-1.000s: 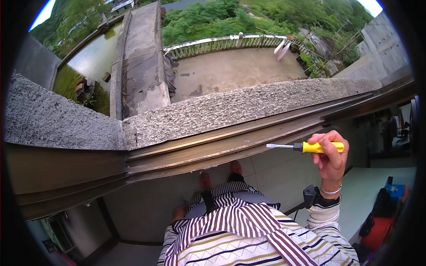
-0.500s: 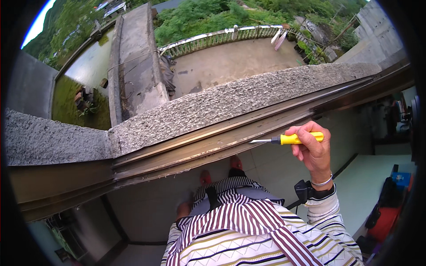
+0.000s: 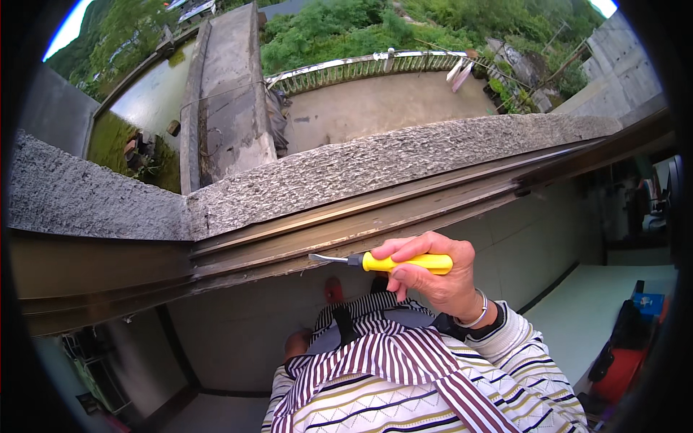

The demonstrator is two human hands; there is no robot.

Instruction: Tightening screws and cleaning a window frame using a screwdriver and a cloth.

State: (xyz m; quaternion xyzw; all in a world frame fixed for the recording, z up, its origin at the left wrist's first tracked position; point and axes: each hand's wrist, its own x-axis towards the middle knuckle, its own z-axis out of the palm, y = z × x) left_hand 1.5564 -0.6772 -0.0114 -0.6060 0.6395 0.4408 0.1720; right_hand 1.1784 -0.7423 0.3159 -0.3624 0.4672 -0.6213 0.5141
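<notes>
Right hand: the right hand (image 3: 433, 278) is closed in a fist-like grip around the yellow plastic handle of a small screwdriver with a black collar and a thin steel shaft (image 3: 382, 261); a thin bangle sits at the wrist.
Left hand: not in view, so its state cannot be told.
Screwdriver axis: the long axis runs nearly level, handle toward the person's right, shaft pointing to the person's left.
Tip: the steel tip (image 3: 312, 256) lies to the left of the hand, at or just beside the lower edge of the brown metal window track (image 3: 289, 249); whether it touches cannot be told.
Track direction: the channels run left to right, rising to the right, roughly along the shaft's line.
Beyond: a rough grey pebbled concrete sill (image 3: 346, 173) lies on the far side of the track, away from the hand.
</notes>
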